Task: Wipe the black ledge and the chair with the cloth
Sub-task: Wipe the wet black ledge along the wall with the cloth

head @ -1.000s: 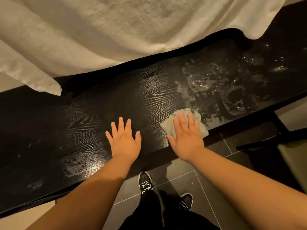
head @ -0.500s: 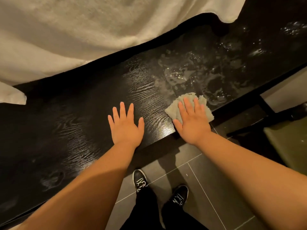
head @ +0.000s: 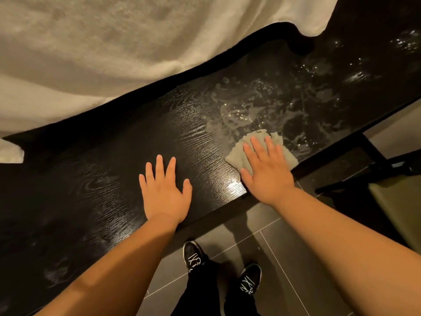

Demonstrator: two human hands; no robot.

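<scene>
Presently, item by item.

Black ledge (head: 114, 156): dark wood with visible grain. Its long axis runs from lower left to upper right across the view, with the front edge toward the person.

Cloth (head: 287, 156): pale and crumpled, lying flat on the ledge near the front edge, pinned under the right hand.

Right hand (head: 266, 172): palm down, fingers straight and slightly spread, pressing on the cloth without curling round it.

Left hand (head: 165, 195): palm down on bare wood, fingers straight and spread, holding nothing. It is well apart from the cloth, to its left.

Wet smears (head: 262, 106): a foamy, glistening film on the ledge just beyond and to the right of the cloth, running on toward the far right end. The wood left of the cloth looks drier. Judged from this, the coming stroke goes forward and rightward along the long axis, and the right hand is the nearer one.

Chair (head: 396, 201): dark frame and olive seat, off the ledge to the right and lower than it, beside the right forearm. It looks untouched and is again nearer the right hand.

White fabric (head: 114, 53): draped over the far edge of the ledge.

Shoes (head: 194, 256): black, on the grey tiled floor (head: 262, 229), with white lettering on the tongues that is too small to read. No other writing or label shows.
</scene>
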